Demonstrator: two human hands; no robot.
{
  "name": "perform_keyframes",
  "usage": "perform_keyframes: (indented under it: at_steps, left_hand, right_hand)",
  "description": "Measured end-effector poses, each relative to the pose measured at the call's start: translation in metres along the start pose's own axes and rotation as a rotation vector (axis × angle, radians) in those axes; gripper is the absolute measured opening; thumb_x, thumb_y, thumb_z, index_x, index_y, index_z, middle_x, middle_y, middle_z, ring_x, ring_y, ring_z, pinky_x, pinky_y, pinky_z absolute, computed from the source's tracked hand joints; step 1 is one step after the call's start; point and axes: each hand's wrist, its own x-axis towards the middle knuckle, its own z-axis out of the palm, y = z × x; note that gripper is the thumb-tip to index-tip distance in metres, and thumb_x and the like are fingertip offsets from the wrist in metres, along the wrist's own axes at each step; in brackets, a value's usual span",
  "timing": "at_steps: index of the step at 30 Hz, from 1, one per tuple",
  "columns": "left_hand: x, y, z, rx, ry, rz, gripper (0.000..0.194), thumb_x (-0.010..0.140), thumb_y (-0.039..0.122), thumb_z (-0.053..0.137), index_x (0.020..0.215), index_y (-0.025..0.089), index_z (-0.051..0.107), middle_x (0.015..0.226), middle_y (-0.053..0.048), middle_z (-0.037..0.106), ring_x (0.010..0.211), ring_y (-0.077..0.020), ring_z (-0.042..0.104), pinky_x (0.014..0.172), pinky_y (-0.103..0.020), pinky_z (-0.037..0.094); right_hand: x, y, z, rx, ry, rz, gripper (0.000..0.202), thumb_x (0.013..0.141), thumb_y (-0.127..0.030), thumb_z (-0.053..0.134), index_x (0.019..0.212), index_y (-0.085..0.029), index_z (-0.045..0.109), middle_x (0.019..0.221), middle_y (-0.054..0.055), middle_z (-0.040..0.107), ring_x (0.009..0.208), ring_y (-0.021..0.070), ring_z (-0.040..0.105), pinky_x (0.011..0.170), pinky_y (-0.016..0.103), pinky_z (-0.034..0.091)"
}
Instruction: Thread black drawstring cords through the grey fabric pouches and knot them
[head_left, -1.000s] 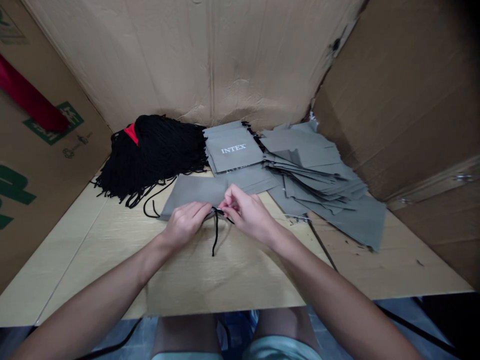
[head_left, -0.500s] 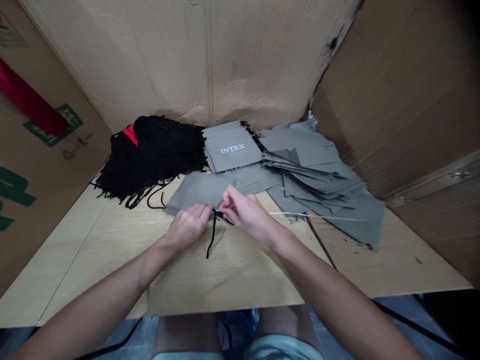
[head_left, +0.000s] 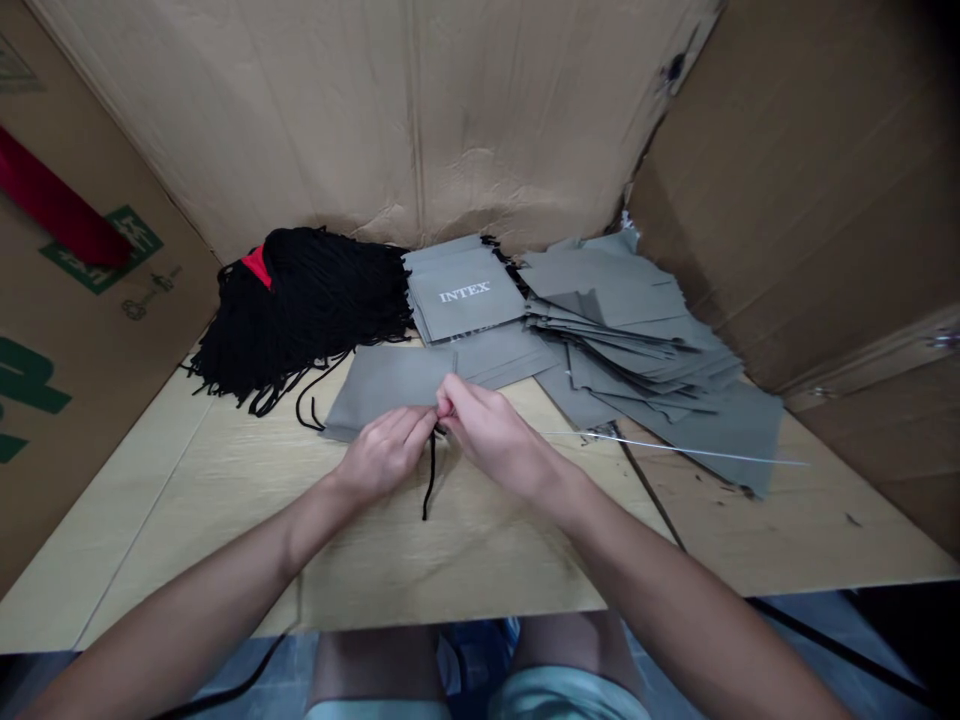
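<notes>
A flat grey fabric pouch [head_left: 397, 380] lies before me, its near edge under my left hand [head_left: 390, 445]. The fingers of that hand are closed on the pouch's corner. My right hand [head_left: 487, 430] is pinched shut right beside it, the fingertips of both hands meeting. A thin pale wire [head_left: 705, 450] runs out to the right from beneath my right hand; its inner end is hidden by the fingers. Between the hands a black cord [head_left: 430, 480] hangs down onto the table, its upper part covered by the fingertips.
Black cords [head_left: 300, 300] with a red tie lie heaped at the back left. Beside them is a stack of grey INTEX pouches [head_left: 465, 290]. More grey pouches [head_left: 637, 340] spread to the right. Cardboard walls [head_left: 300, 110] enclose the wooden table [head_left: 225, 520].
The wire now reaches farther right and slants slightly lower. My fingertips have drawn closer together, and the black cord hangs straighter, with its side strand mostly out of sight.
</notes>
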Motion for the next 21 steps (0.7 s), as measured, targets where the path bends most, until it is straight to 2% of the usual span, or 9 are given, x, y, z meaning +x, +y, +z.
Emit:
perform_keyframes:
  at_steps: [2, 5, 7, 9, 14, 21]
  left_hand:
    - [-0.001, -0.001, 0.001, -0.041, -0.012, 0.009, 0.026, 0.097, 0.011, 0.034, 0.113, 0.009, 0.054, 0.099, -0.013, 0.068, 0.088, -0.0196, 0.065, 0.077, -0.031, 0.055]
    - [-0.002, -0.005, 0.001, -0.062, -0.036, -0.024, 0.027, 0.095, 0.008, 0.036, 0.113, 0.011, 0.055, 0.096, -0.01, 0.068, 0.086, -0.0184, 0.065, 0.076, -0.03, 0.055]
    - [-0.003, -0.009, 0.0, -0.047, -0.031, -0.063, 0.028, 0.092, 0.005, 0.039, 0.113, 0.012, 0.056, 0.094, -0.009, 0.068, 0.083, -0.0175, 0.065, 0.074, -0.029, 0.054]
    - [-0.006, -0.015, -0.001, -0.014, -0.021, -0.105, 0.03, 0.09, 0.002, 0.04, 0.113, 0.013, 0.057, 0.092, -0.008, 0.069, 0.08, -0.0167, 0.065, 0.071, -0.028, 0.054]
    - [-0.01, -0.022, -0.004, 0.031, 0.013, -0.092, 0.033, 0.089, 0.001, 0.042, 0.116, 0.014, 0.055, 0.095, -0.008, 0.07, 0.082, -0.0169, 0.067, 0.071, -0.028, 0.055]
    - [-0.005, -0.016, -0.009, 0.045, 0.028, -0.026, 0.031, 0.094, 0.005, 0.038, 0.121, 0.01, 0.05, 0.083, -0.007, 0.067, 0.075, -0.0167, 0.065, 0.069, -0.029, 0.055]
  right_hand:
    - [0.0, 0.0, 0.0, -0.091, -0.023, 0.012, 0.008, 0.09, -0.023, 0.039, 0.088, -0.022, 0.047, 0.083, -0.001, 0.055, 0.072, 0.0127, 0.048, 0.064, 0.023, 0.037]
    - [0.0, -0.002, -0.008, -0.41, -0.035, 0.036, 0.011, 0.092, -0.028, 0.046, 0.098, -0.021, 0.052, 0.087, 0.003, 0.062, 0.07, 0.0151, 0.055, 0.061, 0.025, 0.034]
    - [0.001, -0.002, -0.018, -0.643, -0.043, 0.069, 0.022, 0.091, -0.038, 0.053, 0.102, -0.02, 0.056, 0.082, 0.006, 0.065, 0.067, 0.0179, 0.057, 0.058, 0.027, 0.03]
    - [0.002, 0.0, -0.03, -0.746, -0.046, 0.092, 0.028, 0.09, -0.046, 0.055, 0.097, -0.02, 0.062, 0.073, 0.006, 0.066, 0.065, 0.0196, 0.059, 0.058, 0.027, 0.029]
    - [0.004, 0.006, -0.045, -0.655, -0.083, -0.1, 0.023, 0.094, -0.028, 0.05, 0.083, -0.018, 0.069, 0.079, 0.006, 0.069, 0.073, 0.0167, 0.061, 0.065, 0.026, 0.034]
    - [0.005, 0.011, -0.047, -0.548, -0.125, 0.015, 0.021, 0.09, -0.025, 0.054, 0.081, -0.017, 0.072, 0.063, 0.004, 0.067, 0.056, 0.0124, 0.054, 0.06, 0.024, 0.032]
